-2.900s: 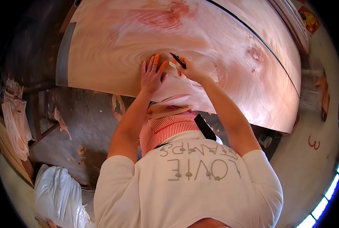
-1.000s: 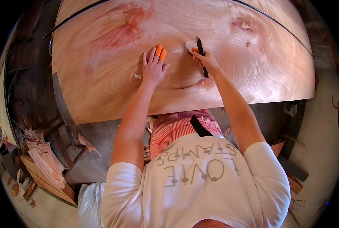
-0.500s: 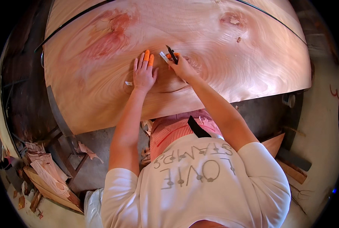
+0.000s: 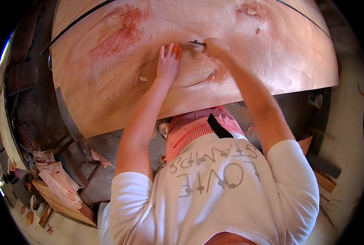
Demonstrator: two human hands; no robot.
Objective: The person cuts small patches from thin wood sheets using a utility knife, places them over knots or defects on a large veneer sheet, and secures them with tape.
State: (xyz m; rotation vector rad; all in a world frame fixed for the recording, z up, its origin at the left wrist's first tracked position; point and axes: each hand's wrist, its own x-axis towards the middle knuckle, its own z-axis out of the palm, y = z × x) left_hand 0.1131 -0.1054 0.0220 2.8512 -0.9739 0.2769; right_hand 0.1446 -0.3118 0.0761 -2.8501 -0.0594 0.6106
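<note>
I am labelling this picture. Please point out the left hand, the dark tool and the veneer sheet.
left hand [image 4: 167,65], head view, back of hand
dark tool [image 4: 196,43], head view, its shaft
veneer sheet [image 4: 280,61], head view, bare surface

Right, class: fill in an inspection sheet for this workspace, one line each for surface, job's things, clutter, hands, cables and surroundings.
Surface: large pale veneer sheet with reddish patches and knots.
Job's things: oval veneer patch lying on the sheet; small dark tool; orange piece.
Clutter: veneer scraps on the floor at lower left.
Hands: left hand flat on the patch, by the orange piece; right hand holds the tool.
Cables: thin dark line curving along the sheet's far edge; whether it is a cable cannot be told.
Surroundings: dark frame under the sheet.
</note>
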